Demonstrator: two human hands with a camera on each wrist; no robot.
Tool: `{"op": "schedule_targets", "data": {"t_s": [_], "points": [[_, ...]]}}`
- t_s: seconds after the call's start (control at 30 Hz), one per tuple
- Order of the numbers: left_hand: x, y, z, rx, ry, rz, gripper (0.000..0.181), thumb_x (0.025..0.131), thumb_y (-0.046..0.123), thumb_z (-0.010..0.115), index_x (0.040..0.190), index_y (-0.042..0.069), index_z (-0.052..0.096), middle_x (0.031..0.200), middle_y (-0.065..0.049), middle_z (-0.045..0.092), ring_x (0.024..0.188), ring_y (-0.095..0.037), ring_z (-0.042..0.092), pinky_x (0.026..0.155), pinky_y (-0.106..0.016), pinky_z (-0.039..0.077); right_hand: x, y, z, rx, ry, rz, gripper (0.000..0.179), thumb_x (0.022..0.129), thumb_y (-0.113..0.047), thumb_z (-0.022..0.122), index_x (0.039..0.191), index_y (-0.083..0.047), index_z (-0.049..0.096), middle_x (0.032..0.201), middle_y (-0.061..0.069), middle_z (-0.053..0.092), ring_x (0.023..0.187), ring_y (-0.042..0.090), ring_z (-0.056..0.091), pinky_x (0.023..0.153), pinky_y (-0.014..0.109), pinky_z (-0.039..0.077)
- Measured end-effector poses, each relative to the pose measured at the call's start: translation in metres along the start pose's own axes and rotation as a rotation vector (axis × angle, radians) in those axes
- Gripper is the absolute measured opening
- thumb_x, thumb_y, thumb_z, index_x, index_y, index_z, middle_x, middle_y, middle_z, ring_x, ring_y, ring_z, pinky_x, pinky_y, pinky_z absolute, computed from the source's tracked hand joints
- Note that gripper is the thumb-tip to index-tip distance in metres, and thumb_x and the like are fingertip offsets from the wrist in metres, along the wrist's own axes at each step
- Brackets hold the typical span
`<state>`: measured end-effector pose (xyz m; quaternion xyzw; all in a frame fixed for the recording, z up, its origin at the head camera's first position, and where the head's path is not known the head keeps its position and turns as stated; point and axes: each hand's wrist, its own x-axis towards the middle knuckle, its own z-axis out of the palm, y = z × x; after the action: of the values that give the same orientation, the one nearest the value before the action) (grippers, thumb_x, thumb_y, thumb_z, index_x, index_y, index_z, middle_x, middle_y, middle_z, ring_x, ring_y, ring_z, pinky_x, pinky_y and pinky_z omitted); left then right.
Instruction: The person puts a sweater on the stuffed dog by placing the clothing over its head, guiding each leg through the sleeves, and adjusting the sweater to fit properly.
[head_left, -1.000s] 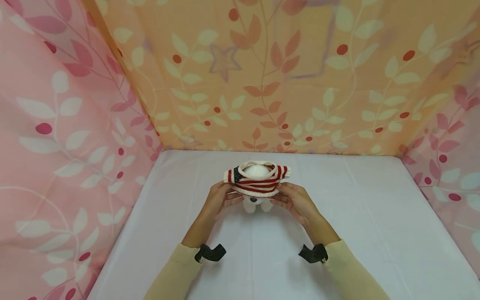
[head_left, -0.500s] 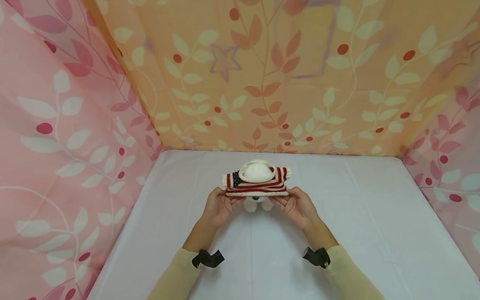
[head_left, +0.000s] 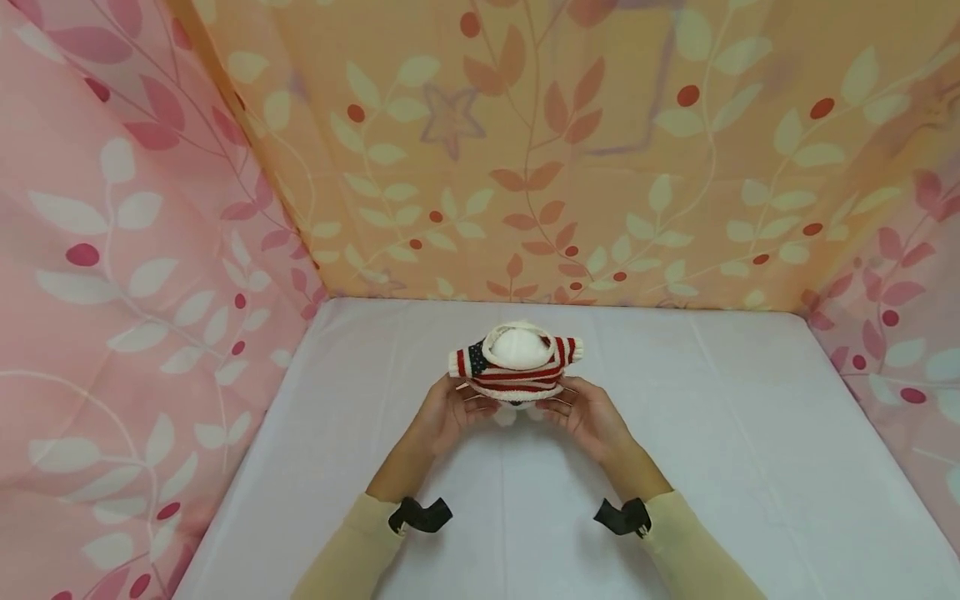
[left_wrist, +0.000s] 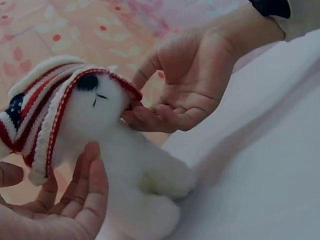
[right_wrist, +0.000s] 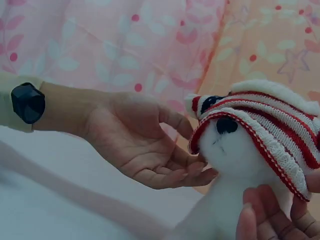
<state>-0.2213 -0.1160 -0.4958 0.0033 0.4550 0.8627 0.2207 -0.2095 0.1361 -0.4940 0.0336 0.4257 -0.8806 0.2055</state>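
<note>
A white plush animal [left_wrist: 127, 150] with a black nose sits on the white surface. Over its head sits a small knitted sweater [head_left: 517, 379] in red and white stripes, with a dark starred patch. The top of the white head pokes into the neck opening, and the hem hangs just over the nose; the eyes are hidden. My left hand [head_left: 446, 417] holds the hem on the left side, thumb outside and fingers beneath by the plush's cheek. On the opposite side my right hand [head_left: 592, 417] grips the hem likewise, its fingers near the plush's neck.
The white-covered table [head_left: 720, 467] meets an orange leaf-print curtain [head_left: 450, 183] at the back. Pink leaf-print cloth [head_left: 112, 333] hangs at the left, with more at the right. Black straps [head_left: 420, 515] sit on both wrists.
The hem was spread wide half a second ago and is now narrower. The sweater has come slightly lower over the muzzle. Both hands drew a little closer together, still on the hem.
</note>
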Motion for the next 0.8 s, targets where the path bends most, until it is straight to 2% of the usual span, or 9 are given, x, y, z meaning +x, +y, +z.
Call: {"op": "schedule_targets", "data": {"t_s": [0.13, 0.27, 0.47, 0.63, 0.8], "points": [[0.007, 0.008, -0.003, 0.084, 0.059, -0.045, 0.051, 0.097, 0.048, 0.040, 0.123, 0.005, 0.048, 0.106, -0.015, 0.059, 0.089, -0.027, 0.064, 0.084, -0.041, 0.051, 0.008, -0.007, 0.000, -0.121, 0.054, 0.014, 0.033, 0.098, -0.029, 0.046, 0.118, -0.003, 0.049, 0.101, 0.010, 0.064, 0.088, 0.024, 0.063, 0.078, 0.036, 0.053], [0.020, 0.017, -0.005, 0.114, 0.092, -0.054, 0.039, 0.095, 0.042, 0.049, 0.116, 0.010, 0.056, 0.110, -0.013, 0.056, 0.091, -0.027, 0.061, 0.081, -0.042, 0.051, 0.020, -0.020, -0.003, -0.214, 0.099, 0.037, 0.038, 0.099, -0.037, 0.046, 0.116, -0.004, 0.053, 0.101, 0.009, 0.063, 0.087, 0.022, 0.063, 0.079, 0.038, 0.052], [0.037, 0.027, -0.006, 0.161, 0.031, -0.067, 0.025, 0.090, 0.029, 0.059, 0.108, 0.013, 0.063, 0.110, -0.010, 0.057, 0.098, -0.025, 0.058, 0.083, -0.048, 0.050, 0.034, -0.038, -0.006, -0.391, 0.068, 0.094, 0.035, 0.096, -0.035, 0.053, 0.116, -0.007, 0.058, 0.107, 0.009, 0.062, 0.098, 0.025, 0.059, 0.092, 0.048, 0.045], [0.040, 0.031, -0.006, 0.225, -0.018, -0.083, 0.023, 0.089, 0.027, 0.059, 0.105, 0.011, 0.064, 0.104, -0.009, 0.061, 0.093, -0.022, 0.060, 0.078, -0.042, 0.053, 0.037, -0.045, -0.010, -0.413, -0.004, 0.134, 0.029, 0.091, -0.031, 0.062, 0.112, -0.012, 0.060, 0.109, 0.008, 0.061, 0.103, 0.027, 0.057, 0.092, 0.048, 0.044], [0.037, 0.034, -0.003, 0.242, -0.037, -0.080, 0.015, 0.089, 0.025, 0.063, 0.097, 0.013, 0.066, 0.093, -0.004, 0.065, 0.081, -0.016, 0.062, 0.069, -0.031, 0.053, 0.036, -0.049, -0.011, -0.455, -0.069, 0.171, 0.034, 0.088, -0.036, 0.066, 0.114, -0.014, 0.061, 0.111, 0.010, 0.060, 0.103, 0.030, 0.057, 0.091, 0.049, 0.045]]}}
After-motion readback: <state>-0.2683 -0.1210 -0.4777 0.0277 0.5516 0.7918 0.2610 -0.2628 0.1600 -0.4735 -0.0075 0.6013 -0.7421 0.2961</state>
